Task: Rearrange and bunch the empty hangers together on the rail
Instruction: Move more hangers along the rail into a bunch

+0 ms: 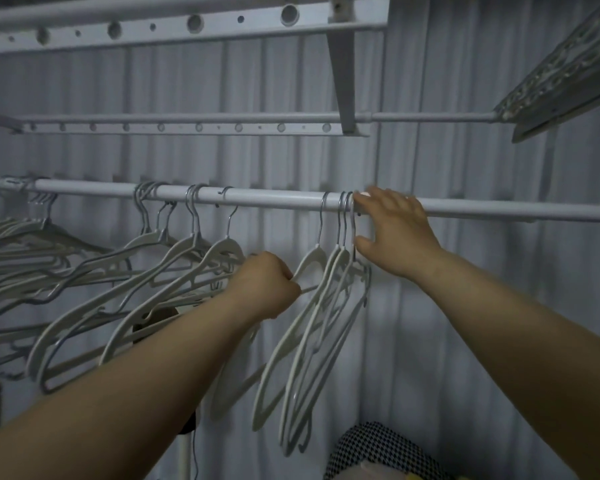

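A white rail (pixel 274 197) runs across the view with several empty white hangers on it. My left hand (pixel 265 284) grips the shoulder of one hanger (pixel 310 258), whose hook sits alone on the rail. Just right of it, a tight group of hangers (pixel 305 358) hangs together. My right hand (pixel 395 230) is at the rail beside their hooks, fingers stretched over the rail and touching the outermost hook, thumb below. More hangers (pixel 125 271) hang spaced out to the left, and a dense bundle (pixel 14 237) sits at the far left.
A second rail (pixel 187 117) and a perforated bar run above, held by a bracket (pixel 343 81). A pleated grey curtain (pixel 465 306) is behind. A patterned panel (pixel 561 71) juts in at top right. Checked fabric (pixel 371 448) lies at the bottom.
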Demonstrator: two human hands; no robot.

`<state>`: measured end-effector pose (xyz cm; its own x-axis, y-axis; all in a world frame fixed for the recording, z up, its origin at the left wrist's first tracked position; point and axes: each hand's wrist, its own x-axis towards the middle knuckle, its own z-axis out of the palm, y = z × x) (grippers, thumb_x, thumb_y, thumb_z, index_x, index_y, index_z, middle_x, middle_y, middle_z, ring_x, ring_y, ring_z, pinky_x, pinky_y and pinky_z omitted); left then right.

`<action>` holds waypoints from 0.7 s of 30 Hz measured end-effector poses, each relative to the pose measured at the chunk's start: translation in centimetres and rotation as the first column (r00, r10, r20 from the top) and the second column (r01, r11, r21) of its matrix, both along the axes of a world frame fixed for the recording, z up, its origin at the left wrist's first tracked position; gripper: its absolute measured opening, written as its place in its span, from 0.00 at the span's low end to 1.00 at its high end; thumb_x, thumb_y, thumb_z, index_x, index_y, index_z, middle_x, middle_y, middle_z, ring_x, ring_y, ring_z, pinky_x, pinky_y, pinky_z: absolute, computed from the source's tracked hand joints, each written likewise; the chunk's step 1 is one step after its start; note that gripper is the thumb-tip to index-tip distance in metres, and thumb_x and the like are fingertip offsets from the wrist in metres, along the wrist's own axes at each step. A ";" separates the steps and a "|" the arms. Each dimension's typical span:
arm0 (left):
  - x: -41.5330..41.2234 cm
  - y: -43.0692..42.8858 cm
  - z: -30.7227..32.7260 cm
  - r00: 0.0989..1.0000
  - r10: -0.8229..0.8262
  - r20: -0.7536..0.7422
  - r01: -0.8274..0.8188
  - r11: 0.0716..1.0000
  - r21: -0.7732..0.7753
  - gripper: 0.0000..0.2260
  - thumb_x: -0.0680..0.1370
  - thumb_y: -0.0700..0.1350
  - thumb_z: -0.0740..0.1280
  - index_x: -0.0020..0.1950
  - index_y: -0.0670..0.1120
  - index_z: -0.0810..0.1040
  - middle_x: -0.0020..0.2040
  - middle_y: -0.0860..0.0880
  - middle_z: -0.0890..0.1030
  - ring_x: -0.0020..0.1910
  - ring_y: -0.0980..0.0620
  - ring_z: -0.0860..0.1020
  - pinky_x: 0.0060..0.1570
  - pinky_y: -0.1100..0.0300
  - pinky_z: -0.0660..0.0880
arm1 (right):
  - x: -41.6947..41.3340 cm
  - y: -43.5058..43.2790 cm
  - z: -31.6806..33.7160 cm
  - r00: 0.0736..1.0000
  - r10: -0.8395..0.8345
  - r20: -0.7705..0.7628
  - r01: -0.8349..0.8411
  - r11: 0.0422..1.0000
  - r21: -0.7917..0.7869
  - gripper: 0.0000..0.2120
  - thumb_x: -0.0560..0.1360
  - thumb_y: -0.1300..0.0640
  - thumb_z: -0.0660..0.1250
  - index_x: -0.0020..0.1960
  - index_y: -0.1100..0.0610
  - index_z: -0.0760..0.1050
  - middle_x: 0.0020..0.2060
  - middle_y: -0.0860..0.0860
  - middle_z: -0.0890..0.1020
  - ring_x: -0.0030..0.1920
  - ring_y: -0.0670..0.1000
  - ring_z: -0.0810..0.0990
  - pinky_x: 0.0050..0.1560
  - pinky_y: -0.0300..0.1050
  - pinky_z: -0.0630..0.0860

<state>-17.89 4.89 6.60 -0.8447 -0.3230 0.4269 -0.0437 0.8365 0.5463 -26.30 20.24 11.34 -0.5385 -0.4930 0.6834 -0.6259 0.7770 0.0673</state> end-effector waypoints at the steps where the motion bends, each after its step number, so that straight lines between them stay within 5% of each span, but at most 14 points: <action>1: 0.1 0.0 0.0 1.000 -0.018 -0.011 0.018 1.000 0.009 0.04 0.75 0.39 0.61 0.40 0.44 0.73 0.42 0.37 0.82 0.39 0.42 0.80 0.43 0.54 0.78 | 0.0 0.0 0.0 1.000 0.000 -0.003 0.000 1.000 0.001 0.31 0.75 0.52 0.61 0.75 0.51 0.52 0.76 0.50 0.53 0.76 0.52 0.49 0.76 0.51 0.43; 7: 2.7 -0.9 -0.4 0.985 -0.026 -0.173 0.008 0.995 -0.099 0.11 0.77 0.51 0.62 0.43 0.47 0.79 0.38 0.52 0.79 0.42 0.50 0.77 0.44 0.59 0.73 | 0.1 -0.2 0.2 0.999 0.013 -0.039 -0.015 0.999 -0.040 0.30 0.75 0.51 0.62 0.74 0.52 0.55 0.75 0.52 0.57 0.74 0.54 0.54 0.75 0.52 0.47; 13: 6.1 -3.8 -1.3 0.885 0.246 -0.395 -0.338 0.923 -0.183 0.14 0.77 0.47 0.62 0.61 0.47 0.76 0.59 0.46 0.79 0.56 0.46 0.77 0.47 0.58 0.70 | 1.4 -1.9 0.5 0.998 0.058 -0.027 -0.059 0.998 -0.011 0.28 0.77 0.51 0.60 0.74 0.51 0.54 0.76 0.50 0.53 0.75 0.52 0.50 0.74 0.49 0.41; 17: 6.5 -6.3 -2.4 0.888 0.401 -0.224 -0.450 0.855 -0.257 0.19 0.77 0.47 0.62 0.68 0.47 0.68 0.64 0.45 0.74 0.62 0.44 0.73 0.56 0.51 0.71 | 1.2 -3.7 0.5 0.998 0.022 -0.053 -0.018 0.997 0.069 0.29 0.77 0.50 0.58 0.75 0.51 0.52 0.76 0.51 0.53 0.76 0.54 0.48 0.74 0.53 0.40; 21: 6.8 -8.1 -3.4 0.896 0.439 -0.067 -0.441 0.863 -0.246 0.13 0.78 0.46 0.59 0.61 0.48 0.73 0.53 0.45 0.80 0.54 0.44 0.78 0.48 0.56 0.72 | 0.6 -4.3 0.7 0.998 -0.038 -0.048 0.042 0.995 0.089 0.29 0.77 0.50 0.58 0.75 0.52 0.51 0.76 0.51 0.54 0.75 0.54 0.49 0.74 0.55 0.40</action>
<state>-11.09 -3.18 3.16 -0.6360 -0.5422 0.5490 -0.4353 0.8396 0.3250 -25.71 15.94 12.04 -0.5281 -0.5322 0.6617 -0.5890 0.7909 0.1661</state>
